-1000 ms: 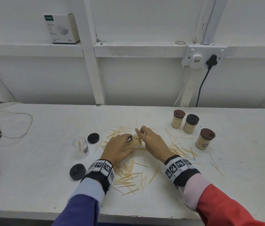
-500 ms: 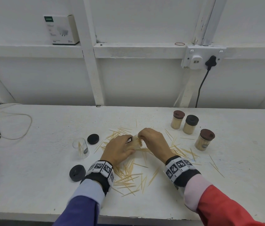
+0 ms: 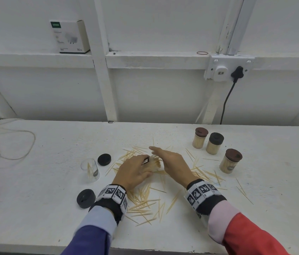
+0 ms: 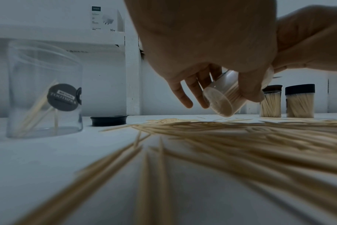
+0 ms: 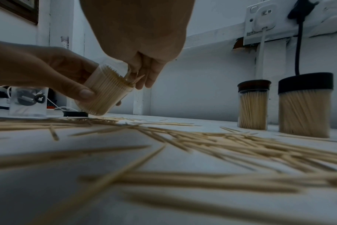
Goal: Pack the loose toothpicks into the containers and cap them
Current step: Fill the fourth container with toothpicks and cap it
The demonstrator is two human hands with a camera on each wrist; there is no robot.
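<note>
Toothpicks (image 3: 141, 199) lie scattered over the worktop (image 3: 34, 208). Far left stands a nearly empty clear container (image 3: 90, 169) with two black caps (image 3: 85, 198) near it. At centre the left hand (image 3: 133, 172) curls around a tilted, nearly full container (image 5: 106, 94); the right hand (image 3: 174, 162), fingers pinching a few picks, feeds its mouth. This is the filling step, I judge; next, seat them, then cap. Three capped jars (image 3: 230, 161) stand right.
</note>
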